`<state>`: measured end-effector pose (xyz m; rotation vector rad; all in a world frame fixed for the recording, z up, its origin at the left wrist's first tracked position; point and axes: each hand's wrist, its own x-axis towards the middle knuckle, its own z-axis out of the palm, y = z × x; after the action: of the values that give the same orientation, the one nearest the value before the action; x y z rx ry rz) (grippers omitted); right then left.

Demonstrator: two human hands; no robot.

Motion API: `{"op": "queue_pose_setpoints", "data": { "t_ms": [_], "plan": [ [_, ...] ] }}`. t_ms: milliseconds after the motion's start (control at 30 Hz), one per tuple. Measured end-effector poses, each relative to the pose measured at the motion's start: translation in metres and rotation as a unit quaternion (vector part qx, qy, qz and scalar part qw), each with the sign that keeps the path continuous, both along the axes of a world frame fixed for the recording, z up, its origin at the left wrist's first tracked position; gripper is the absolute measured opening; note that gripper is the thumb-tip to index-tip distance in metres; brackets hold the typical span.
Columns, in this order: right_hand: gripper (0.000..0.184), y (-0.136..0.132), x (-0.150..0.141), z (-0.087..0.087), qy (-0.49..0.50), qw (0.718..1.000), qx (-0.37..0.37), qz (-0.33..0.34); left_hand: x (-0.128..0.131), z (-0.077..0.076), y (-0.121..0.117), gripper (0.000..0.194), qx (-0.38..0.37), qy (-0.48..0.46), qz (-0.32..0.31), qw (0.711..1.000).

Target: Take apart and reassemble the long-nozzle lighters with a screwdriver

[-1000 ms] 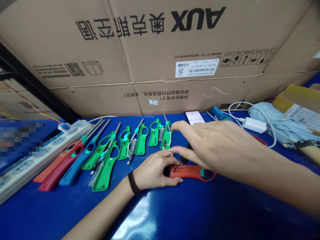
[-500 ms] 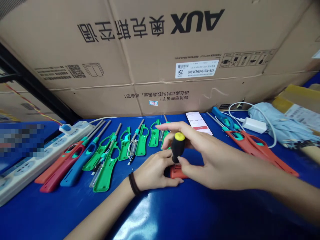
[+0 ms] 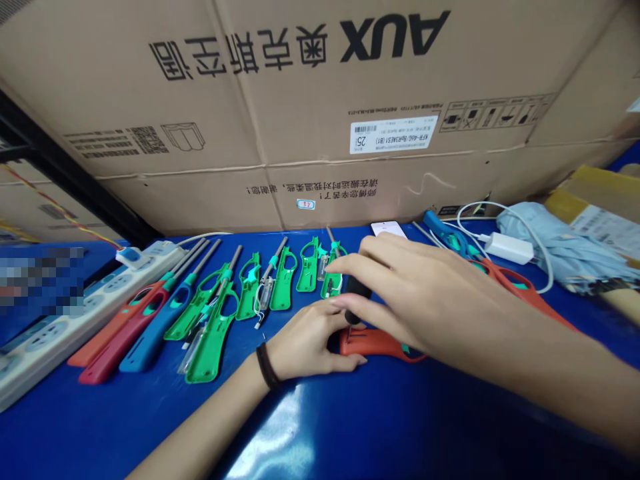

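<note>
On the blue table lies an orange gas lighter (image 3: pixel 373 343), flat, its handle end by my left hand (image 3: pixel 307 340). The left fingers and thumb are closed around that end and pin it down. My right hand (image 3: pixel 415 300) grips a black-handled screwdriver (image 3: pixel 353 319), held upright with its thin shaft down on the lighter's handle. The tip is too small to make out. My right palm and wrist hide the lighter's far part. Opened green lighter shells (image 3: pixel 213 343) with loose inner parts lie left of my hands, and one more opened set (image 3: pixel 310 267) sits just behind them.
At the left lie whole orange, red and blue lighters (image 3: pixel 155 327) beside a white power strip (image 3: pixel 110 287). A phone (image 3: pixel 389 229) lies behind my right hand. To the right are more lighters (image 3: pixel 530 293), a white charger (image 3: pixel 509 249) and a folded light-blue umbrella (image 3: pixel 555 247). A big carton (image 3: pixel 300 133) stands behind.
My right hand has shifted its grip on the screwdriver, the fingers now covering its yellow cap. More of the orange lighter shows. My left hand stays in place.
</note>
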<state>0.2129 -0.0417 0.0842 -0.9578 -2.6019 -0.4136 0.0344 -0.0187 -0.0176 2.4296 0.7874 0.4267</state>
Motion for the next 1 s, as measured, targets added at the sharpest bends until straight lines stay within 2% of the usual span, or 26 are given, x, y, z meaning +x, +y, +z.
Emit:
{"op": "queue_pose_setpoints", "data": {
  "t_ms": [167,333,433,500,567,633,733,800,900,1000],
  "plan": [
    [0.027,0.003,0.01,0.016,-0.004,0.998,-0.069,0.015,-0.001,-0.002,0.0,0.032,0.004,0.011,0.005,1.0],
    [0.038,0.008,0.012,0.031,-0.018,0.987,-0.149,0.059,-0.002,-0.002,0.001,0.037,0.021,0.016,0.007,1.0],
    [0.046,0.008,0.009,0.032,-0.025,0.968,-0.234,0.09,-0.002,-0.002,0.001,0.033,0.025,0.015,0.012,1.0],
    [0.046,0.008,0.004,0.028,-0.006,0.961,-0.261,0.094,-0.001,-0.002,0.001,0.029,0.022,0.016,0.016,1.0],
    [0.04,0.007,-0.001,0.024,0.023,0.967,-0.241,0.082,-0.001,-0.003,0.0,0.03,0.022,0.015,0.025,0.999],
    [0.038,0.007,-0.006,0.02,0.022,0.983,-0.179,0.039,-0.001,-0.002,-0.001,0.033,0.028,0.006,0.029,0.999],
    [0.043,0.005,-0.01,0.018,-0.056,0.995,-0.068,-0.035,-0.001,-0.002,-0.001,0.034,0.035,-0.013,0.011,0.999],
    [0.04,0.004,-0.008,0.018,-0.096,0.993,-0.036,-0.052,-0.001,-0.001,-0.001,0.03,0.027,-0.016,-0.001,1.0],
    [0.034,0.004,0.001,0.02,-0.075,0.995,-0.057,-0.016,-0.001,0.0,0.0,0.025,0.011,0.002,-0.001,1.0],
    [0.037,0.003,0.009,0.024,-0.04,0.991,-0.12,0.043,-0.001,-0.002,0.001,0.026,0.017,0.01,0.01,1.0]
  ]
}}
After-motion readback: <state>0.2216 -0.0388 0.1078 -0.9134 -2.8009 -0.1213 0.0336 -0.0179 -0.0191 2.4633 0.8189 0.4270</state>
